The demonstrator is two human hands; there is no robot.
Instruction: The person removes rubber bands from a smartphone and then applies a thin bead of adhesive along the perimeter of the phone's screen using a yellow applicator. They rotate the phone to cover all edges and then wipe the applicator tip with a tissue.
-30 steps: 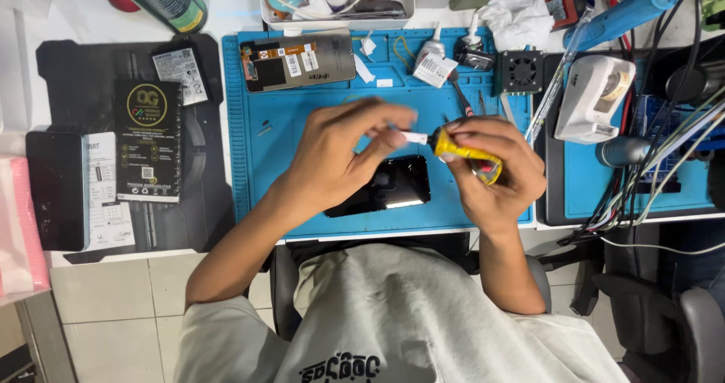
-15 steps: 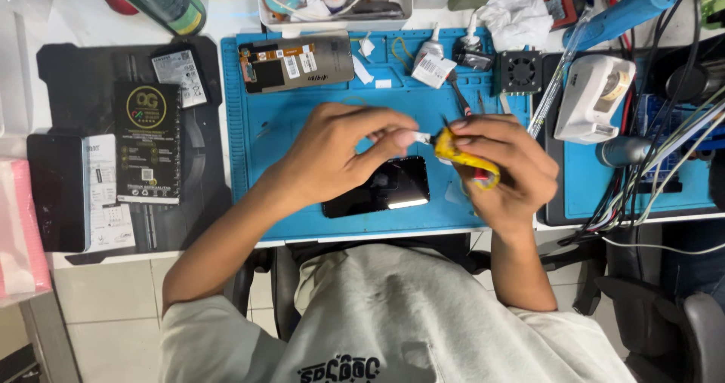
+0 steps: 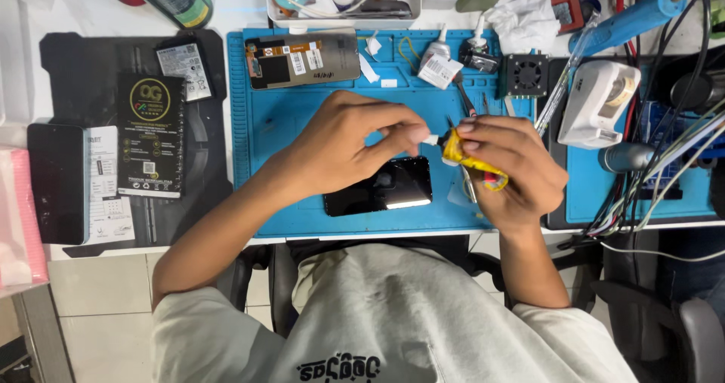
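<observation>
1. From my remote seat I see both hands raised just above the blue work mat [image 3: 279,134], meeting near its middle.
2. My right hand [image 3: 513,168] is wrapped around a small yellow tube [image 3: 461,152]; its fingers fold over the body, so only the front part and a crumpled yellow tail under the palm show.
3. My left hand [image 3: 355,145] comes in from the left, with thumb and fingertips pinched narrow on the tube's white tip [image 3: 430,138].
4. So the tube sits between the two hands, its body in the right, its nozzle in the left, pointing leftward.
5. Directly below the hands a dark phone [image 3: 377,188] lies flat on the mat with its glossy face up. It sits under the left hand's fingers and just left of the right wrist; I cannot tell whether the tube touches it, though the hands seem held clear.
6. At the mat's far edge lies a phone screen assembly [image 3: 302,60] with an orange flex strip, well apart from the hands.
7. Metal tweezers [image 3: 464,96] rest just beyond the right hand's knuckles.
8. To the left, on a black mat [image 3: 91,66], lie a black box [image 3: 149,137] and another dark phone [image 3: 57,183].
9. On the right stand a small black fan [image 3: 526,75] and a white device [image 3: 600,103] among cables.
</observation>
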